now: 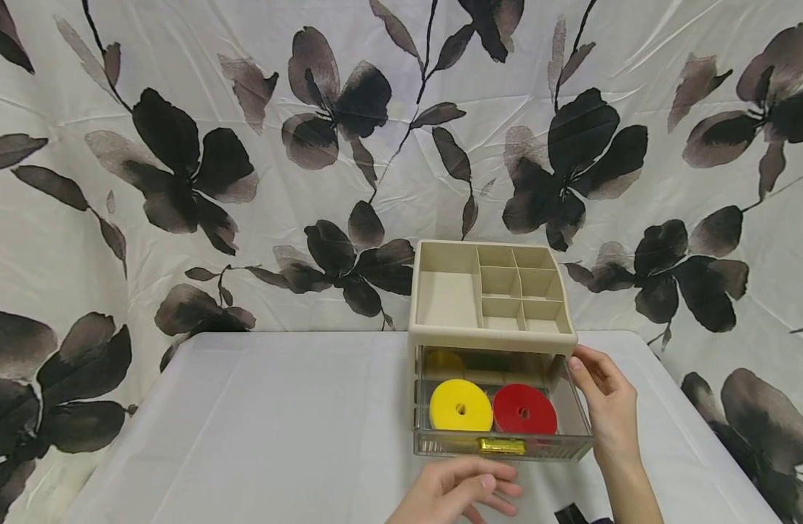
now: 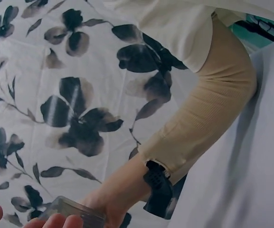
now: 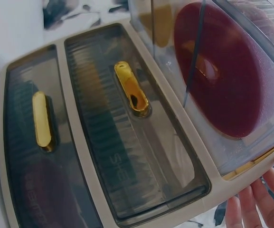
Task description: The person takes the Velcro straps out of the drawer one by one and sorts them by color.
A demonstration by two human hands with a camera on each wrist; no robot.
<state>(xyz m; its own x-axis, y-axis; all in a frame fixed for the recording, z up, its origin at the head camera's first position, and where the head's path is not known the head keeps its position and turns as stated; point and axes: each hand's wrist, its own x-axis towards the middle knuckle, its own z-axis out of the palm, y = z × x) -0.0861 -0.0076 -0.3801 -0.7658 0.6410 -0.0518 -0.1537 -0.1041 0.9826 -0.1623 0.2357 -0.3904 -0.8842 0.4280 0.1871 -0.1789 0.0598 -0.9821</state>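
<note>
A beige desk organizer stands on the table with its top clear drawer pulled out. Inside that drawer lie a yellow roll and a red roll, side by side. My right hand rests against the organizer's right side near the front edge, its fingers along the beige frame in the right wrist view. Just in front of the drawer's gold handle, my left hand hovers with relaxed fingers, holding nothing. Its fingertips overlap the drawer's corner in the left wrist view.
Two lower drawers with gold handles are closed. The organizer's top has a divided tray. A white table extends to the left, and a floral cloth hangs behind. A black wrist mount is on the right arm.
</note>
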